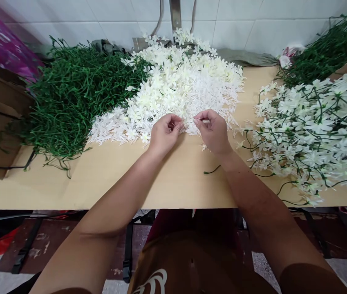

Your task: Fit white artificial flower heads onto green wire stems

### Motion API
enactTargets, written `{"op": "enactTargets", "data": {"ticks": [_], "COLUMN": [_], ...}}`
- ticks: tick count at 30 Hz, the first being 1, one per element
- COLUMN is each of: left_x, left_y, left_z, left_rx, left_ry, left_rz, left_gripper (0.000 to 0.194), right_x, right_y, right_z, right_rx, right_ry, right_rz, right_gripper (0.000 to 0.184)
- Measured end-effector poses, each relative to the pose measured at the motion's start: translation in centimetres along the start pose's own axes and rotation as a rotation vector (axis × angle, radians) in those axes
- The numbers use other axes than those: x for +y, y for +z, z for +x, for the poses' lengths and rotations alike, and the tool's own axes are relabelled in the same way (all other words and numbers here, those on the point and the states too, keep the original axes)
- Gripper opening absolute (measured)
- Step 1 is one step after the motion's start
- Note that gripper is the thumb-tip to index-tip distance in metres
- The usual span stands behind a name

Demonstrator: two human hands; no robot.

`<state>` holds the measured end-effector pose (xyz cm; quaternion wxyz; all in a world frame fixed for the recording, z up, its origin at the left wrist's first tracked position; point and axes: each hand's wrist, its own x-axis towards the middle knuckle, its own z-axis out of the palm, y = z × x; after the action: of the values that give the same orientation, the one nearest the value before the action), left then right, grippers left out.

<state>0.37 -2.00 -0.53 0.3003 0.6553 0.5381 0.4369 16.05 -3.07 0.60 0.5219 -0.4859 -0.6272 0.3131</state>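
Two pinches, contents unclear: left hand (164,134), right hand (213,131), near white flowers (167,79).

Left hand (162,132), right hand (215,131) (fingers (175,117) pinched), white blossoms (170,79) beyond, green stems (78,92) left, stemmed flowers (314,122) right

The counter (188,179) looks smooth and matt. Green stems (78,94) near its left end look like plastic, white flowers (167,79) at its back edge like cloth. Wall tiles (234,32) look shiny.

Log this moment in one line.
left hand: pinched, contents unclear | right hand: pinched, contents unclear | centre pile: white flower heads | left pile: green artificial stems | right pile: stemmed white flowers
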Motion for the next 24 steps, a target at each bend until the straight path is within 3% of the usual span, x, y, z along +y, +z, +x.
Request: {"op": "enactTargets", "data": {"ticks": [3, 5, 11, 16, 19, 24], "left_x": [-0.3, -0.2, -0.1, -0.4, -0.3, 0.5], "left_y": [-0.3, -0.2, 0.5, 0.0, -0.2, -0.1], "left_z": [0.0, 0.0, 0.2, 0.5, 0.5, 0.0], "left_rx": [-0.004, -0.027, -0.042, 0.045, 0.091, -0.116], "left_ry": [0.043, 0.054, 0.132, 0.182, 0.057, -0.202], "left_rz": [0.394, 0.532, 0.62, 0.383, 0.045, -0.446], "left_gripper": [0.02, 0.025, 0.014, 0.012, 0.014, 0.028], "right_x": [-0.1, -0.1, 0.6, 1.0, 0.6, 0.1], "right_y": [-0.2, -0.1, 0.5, 0.6, 0.7, 0.7], "right_z": [0.1, 0.1, -0.2, -0.4, -0.5, -0.5], "right_rx": [0.033, 0.034, -0.028, -0.036, -0.053, -0.051], "right_ry": [0.017, 0.008, 0.016, 0.076, 0.107, 0.09], "right_rz": [0.016, 0.031, 0.014, 0.1, 0.094, 0.05], "right_gripper": [0.009, 0.009, 0.009, 0.008, 0.008, 0.01]}}
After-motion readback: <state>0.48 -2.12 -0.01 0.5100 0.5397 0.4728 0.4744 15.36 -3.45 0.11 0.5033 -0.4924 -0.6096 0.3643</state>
